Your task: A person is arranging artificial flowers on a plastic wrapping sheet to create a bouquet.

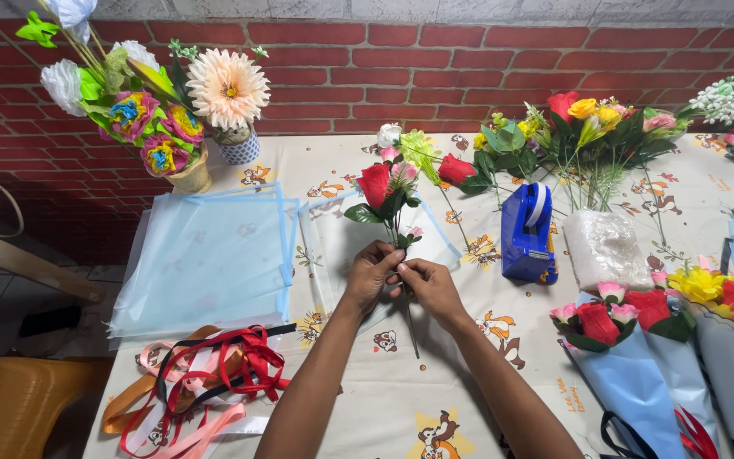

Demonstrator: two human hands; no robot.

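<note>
Together, the left hand (370, 274) and right hand (429, 285) close around the stems of a small flower bunch (386, 189), a red rose with pink buds and green leaves that rises just beyond the fingers while the stem ends trail back toward the person. Under the hands lies the tabletop (367, 408), covered in a cartoon-printed cloth. Left of the left hand sits a stack of pale blue wrapping sheets (206, 255), with tangled ribbons (206, 374) nearer the person. Right of the right hand stands a blue tape dispenser (527, 231), and farther right lie wrapped bouquets (639, 340).
</note>
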